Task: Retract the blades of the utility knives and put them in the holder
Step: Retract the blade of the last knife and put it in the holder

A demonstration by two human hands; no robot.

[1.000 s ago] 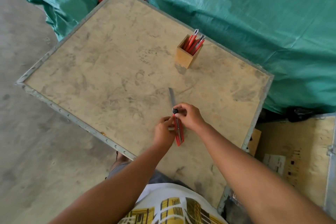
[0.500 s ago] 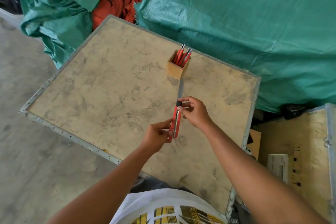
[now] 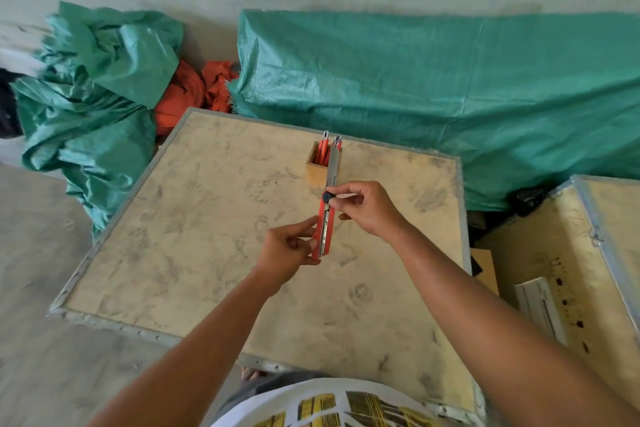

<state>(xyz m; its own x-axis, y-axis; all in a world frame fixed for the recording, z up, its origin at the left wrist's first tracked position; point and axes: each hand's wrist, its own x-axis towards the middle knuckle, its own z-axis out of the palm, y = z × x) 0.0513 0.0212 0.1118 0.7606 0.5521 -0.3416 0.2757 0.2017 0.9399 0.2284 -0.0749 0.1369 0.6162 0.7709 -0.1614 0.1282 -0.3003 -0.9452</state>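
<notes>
Wooden holder point(image 3: 318, 173) on plywood table point(image 3: 194, 253): red knives point(image 3: 325, 149) upright inside.
Left hand point(image 3: 287, 253) pinches utility knife point(image 3: 325, 225) base, blade extended; right hand point(image 3: 367, 208) grips black knob point(image 3: 327, 197). Green tarps point(image 3: 433, 87) behind.

Even, soft daylight, fairly bright; no hard shadows, only faint shade under the hands on the surface point(image 3: 194, 253). Mild sheen on the tarp point(image 3: 433, 80) at 1 o'clock. Motion blur at 9 o'clock on the floor and left tarp. Wide-angle bending at edges; centre sharp.
</notes>
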